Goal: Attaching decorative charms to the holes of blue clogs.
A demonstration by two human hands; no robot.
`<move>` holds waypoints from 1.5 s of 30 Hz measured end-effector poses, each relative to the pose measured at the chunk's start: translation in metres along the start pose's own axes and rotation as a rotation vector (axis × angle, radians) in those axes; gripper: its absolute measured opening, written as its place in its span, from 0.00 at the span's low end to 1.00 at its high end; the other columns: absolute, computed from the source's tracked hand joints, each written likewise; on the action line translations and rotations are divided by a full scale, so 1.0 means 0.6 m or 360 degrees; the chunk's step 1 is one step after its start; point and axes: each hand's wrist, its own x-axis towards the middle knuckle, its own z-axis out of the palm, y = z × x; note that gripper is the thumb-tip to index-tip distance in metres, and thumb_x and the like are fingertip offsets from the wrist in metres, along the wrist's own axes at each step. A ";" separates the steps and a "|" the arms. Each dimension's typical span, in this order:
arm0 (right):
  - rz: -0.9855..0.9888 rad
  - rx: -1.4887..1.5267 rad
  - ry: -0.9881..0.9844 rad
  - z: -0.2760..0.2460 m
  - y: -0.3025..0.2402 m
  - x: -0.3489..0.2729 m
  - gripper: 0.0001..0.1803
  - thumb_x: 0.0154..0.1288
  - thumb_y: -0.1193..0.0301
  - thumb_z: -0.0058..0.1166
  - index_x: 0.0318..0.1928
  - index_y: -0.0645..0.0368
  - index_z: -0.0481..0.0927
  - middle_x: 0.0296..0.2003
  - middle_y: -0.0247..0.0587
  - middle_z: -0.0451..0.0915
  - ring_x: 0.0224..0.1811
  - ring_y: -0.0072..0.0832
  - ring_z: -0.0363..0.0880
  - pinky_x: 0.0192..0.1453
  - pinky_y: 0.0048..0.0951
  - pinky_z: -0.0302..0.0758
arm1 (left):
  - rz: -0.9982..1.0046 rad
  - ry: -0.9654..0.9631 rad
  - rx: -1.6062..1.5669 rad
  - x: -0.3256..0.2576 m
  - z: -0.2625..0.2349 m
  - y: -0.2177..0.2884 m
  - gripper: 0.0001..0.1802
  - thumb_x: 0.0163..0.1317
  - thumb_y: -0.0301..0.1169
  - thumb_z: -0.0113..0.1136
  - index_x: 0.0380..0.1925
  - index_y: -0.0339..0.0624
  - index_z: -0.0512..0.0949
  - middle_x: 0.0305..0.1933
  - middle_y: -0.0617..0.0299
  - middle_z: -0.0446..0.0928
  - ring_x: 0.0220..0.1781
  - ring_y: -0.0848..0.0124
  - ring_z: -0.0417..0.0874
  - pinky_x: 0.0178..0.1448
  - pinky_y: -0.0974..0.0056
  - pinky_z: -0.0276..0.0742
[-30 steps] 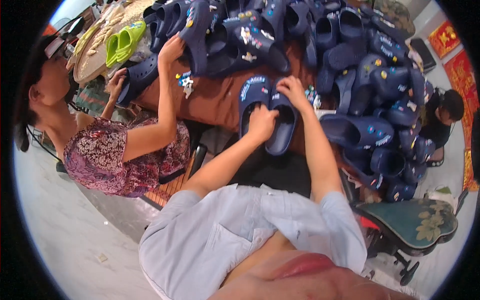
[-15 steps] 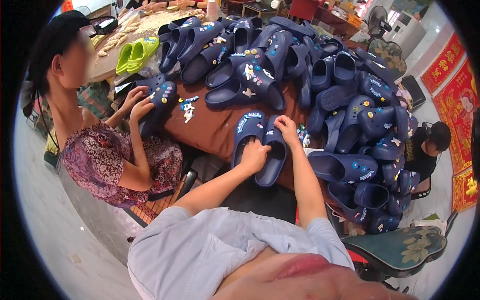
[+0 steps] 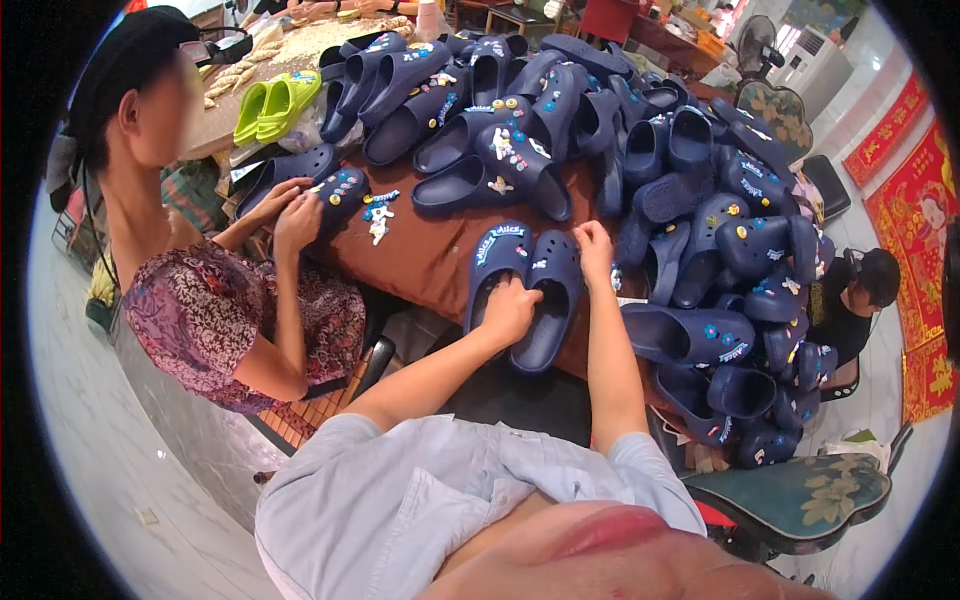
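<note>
Your left hand (image 3: 512, 308) clasps the navy clogs (image 3: 560, 277) near frame centre, fingers inside; your right hand (image 3: 594, 252) is beside the right-side toe, whether pinching anything I cannot tell. Best keep the left hold firm, steadying both shoes.

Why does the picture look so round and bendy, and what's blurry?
In the head view, a fisheye lens makes the picture round, the corners black and the red posters slanted; in the head view, the co-worker at left has a smudged face, while the clogs by the left hand look clear.
</note>
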 end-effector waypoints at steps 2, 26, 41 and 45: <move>-0.0073 -0.0357 0.0055 -0.026 0.012 -0.005 0.08 0.59 0.71 0.61 0.33 0.62 0.77 0.35 0.51 0.78 0.42 0.49 0.77 0.47 0.45 0.71 | 0.0048 0.0077 0.0009 -0.002 0.000 0.000 0.12 0.54 0.27 0.56 0.35 0.47 0.86 0.41 0.42 0.74 0.50 0.44 0.76 0.51 0.47 0.76; -0.0368 -0.0155 -0.0692 -0.038 -0.118 -0.044 0.16 0.60 0.59 0.61 0.40 0.57 0.86 0.38 0.49 0.83 0.44 0.47 0.81 0.51 0.40 0.76 | 0.0085 0.0080 0.0033 -0.003 0.009 -0.009 0.12 0.55 0.28 0.59 0.38 0.50 0.86 0.37 0.44 0.75 0.44 0.46 0.78 0.46 0.48 0.78; -0.0197 -0.0683 -0.0803 0.012 -0.102 -0.061 0.18 0.60 0.55 0.61 0.36 0.58 0.82 0.38 0.48 0.82 0.43 0.48 0.81 0.48 0.46 0.74 | 0.0041 0.0013 -0.0011 -0.003 0.010 -0.007 0.12 0.54 0.28 0.57 0.36 0.47 0.86 0.45 0.40 0.73 0.51 0.44 0.75 0.50 0.48 0.77; -0.0232 -0.0646 -0.0693 0.015 -0.096 -0.065 0.16 0.62 0.58 0.59 0.37 0.59 0.81 0.38 0.49 0.81 0.43 0.49 0.80 0.46 0.46 0.74 | 0.0072 0.0110 -0.0003 -0.004 0.011 -0.008 0.11 0.54 0.28 0.58 0.35 0.47 0.86 0.44 0.42 0.73 0.50 0.45 0.76 0.49 0.48 0.77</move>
